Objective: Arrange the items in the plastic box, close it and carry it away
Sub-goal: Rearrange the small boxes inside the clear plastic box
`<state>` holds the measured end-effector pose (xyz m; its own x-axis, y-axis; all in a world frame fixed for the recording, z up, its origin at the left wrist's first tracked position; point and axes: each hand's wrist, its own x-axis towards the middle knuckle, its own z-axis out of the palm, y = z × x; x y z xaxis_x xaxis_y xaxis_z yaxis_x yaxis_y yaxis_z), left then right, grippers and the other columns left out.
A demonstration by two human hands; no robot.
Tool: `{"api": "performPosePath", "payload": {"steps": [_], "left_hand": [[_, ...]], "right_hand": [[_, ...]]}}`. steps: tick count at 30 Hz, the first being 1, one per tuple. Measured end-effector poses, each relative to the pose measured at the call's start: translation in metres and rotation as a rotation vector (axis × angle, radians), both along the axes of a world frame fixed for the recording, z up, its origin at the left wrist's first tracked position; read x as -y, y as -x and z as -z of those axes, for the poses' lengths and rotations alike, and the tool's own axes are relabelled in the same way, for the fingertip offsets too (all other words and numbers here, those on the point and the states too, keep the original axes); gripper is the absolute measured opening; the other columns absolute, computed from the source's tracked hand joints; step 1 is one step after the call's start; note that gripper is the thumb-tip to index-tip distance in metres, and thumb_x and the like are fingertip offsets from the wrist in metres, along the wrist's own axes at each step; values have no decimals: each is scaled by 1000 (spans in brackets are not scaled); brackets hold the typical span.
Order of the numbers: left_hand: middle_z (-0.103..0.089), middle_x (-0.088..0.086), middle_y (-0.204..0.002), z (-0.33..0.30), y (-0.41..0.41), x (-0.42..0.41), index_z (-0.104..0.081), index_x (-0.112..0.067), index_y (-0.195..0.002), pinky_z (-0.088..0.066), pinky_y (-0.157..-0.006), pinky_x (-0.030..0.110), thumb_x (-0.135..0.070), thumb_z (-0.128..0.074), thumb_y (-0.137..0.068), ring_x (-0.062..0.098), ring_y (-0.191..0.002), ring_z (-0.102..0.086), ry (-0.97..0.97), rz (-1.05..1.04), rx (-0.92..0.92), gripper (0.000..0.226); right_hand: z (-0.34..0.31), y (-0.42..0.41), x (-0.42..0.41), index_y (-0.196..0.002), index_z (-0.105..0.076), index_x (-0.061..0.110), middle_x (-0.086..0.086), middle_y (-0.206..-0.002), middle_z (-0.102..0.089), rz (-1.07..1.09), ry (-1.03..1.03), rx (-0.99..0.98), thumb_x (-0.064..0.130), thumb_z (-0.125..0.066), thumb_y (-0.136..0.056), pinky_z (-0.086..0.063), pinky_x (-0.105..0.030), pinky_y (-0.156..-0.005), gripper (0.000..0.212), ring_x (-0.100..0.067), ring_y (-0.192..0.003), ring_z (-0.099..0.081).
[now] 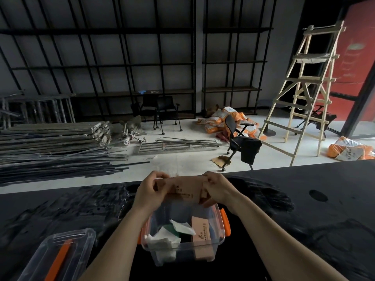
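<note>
Still packing: left hand point(149, 190) and right hand point(218, 190) both clamped on ends of a cardboard box point(182, 188) held between them, plastic box point(183, 234) open just below on table point(304, 209), next lower it in, lid point(60, 254) lower-left.

Your left hand point(147, 189) and right hand point(218, 189) grip a cardboard carton point(182, 188) above the open plastic box point(220, 234); its lid point(81, 240) lies left.

Clear plastic box point(220, 238) with orange latches point(225, 221); brown carton point(183, 188), apparently dark print.
</note>
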<state>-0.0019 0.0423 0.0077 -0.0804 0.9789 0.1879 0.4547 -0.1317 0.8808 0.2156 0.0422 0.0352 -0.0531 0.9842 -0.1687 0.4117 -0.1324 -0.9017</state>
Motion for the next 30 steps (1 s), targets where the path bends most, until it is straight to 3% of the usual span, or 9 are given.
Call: {"api": "performPosePath", "payload": {"steps": [3,5,7,13,15,17,21,24,30], "left_hand": [[-66,2,-77,2,-7,0,-66,-28,-96,-41,-57,20,-33,-75,-89,10,-70,-61,-86,-100,-145,12],[-61,0,-73,2,-8,-2,-68,-25,-96,-46,-61,26,-29,-76,-88,11,-70,-60,-175,-118,-176,13],[-61,0,-77,1,-10,-4,-68,-21,-99,-53,-68,31,-25,-76,-89,16,-76,-63,-197,-107,-171,14],[-72,5,-81,-1,-16,2,-66,-24,-98,-49,-58,26,-31,-77,-86,15,-72,-66,-90,-129,-47,17],[-74,-2,-85,-1,-20,3,-68,-22,-95,-47,-59,20,-34,-79,-85,8,-77,-67,-74,-172,-4,20],[-72,-7,-87,-4,-26,4,-67,-15,-93,-43,-61,15,-37,-80,-83,-1,-78,-62,-87,-200,25,28],[-73,-2,-83,-7,-25,-1,-66,-14,-87,-45,-60,22,-36,-80,-84,12,-76,-66,-41,-126,30,26],[-74,2,-79,-10,-19,-1,-66,-19,-85,-57,-60,31,-33,-78,-85,18,-72,-71,27,8,-16,18],[-77,-2,-91,-6,-32,5,-65,-22,-106,-56,-61,24,-23,-80,-82,14,-77,-73,161,203,-216,29]], "right_hand": [[1,5,4,-110,-67,8,-26,-108,-67,-16,9,-109,7,-37,-100,-65,-58,-71,31,-44,-80,-77],[1,7,5,-113,-65,8,-31,-110,-67,-39,40,-153,7,-35,-101,-62,-64,-76,32,-50,-82,-76],[1,8,6,-117,-63,7,-36,-110,-67,-62,70,-202,7,-34,-103,-60,-66,-80,32,-54,-86,-74],[-5,9,10,-111,-64,3,-22,-98,-67,-101,95,-387,8,-54,-102,-60,-63,-87,14,-49,-87,-74],[-6,11,11,-100,-66,5,-22,-95,-70,-156,88,-375,1,-53,-101,-60,-58,-87,13,-42,-85,-74],[-1,14,6,-107,-64,-7,-29,-98,-73,-212,57,-356,-4,-52,-99,-61,-59,-85,15,-43,-85,-76],[10,12,-7,-126,-48,2,-34,-107,-68,-50,16,-356,-4,-63,-97,-65,-57,-70,33,-43,-76,-76],[12,5,-13,-126,-49,8,-26,-106,-72,51,-48,-271,1,-68,-95,-65,-54,-63,37,-43,-78,-77],[9,-3,-19,-131,-61,21,-13,-116,-69,10,-205,208,5,-51,-92,-51,-29,-58,43,-29,-89,-69]]}}
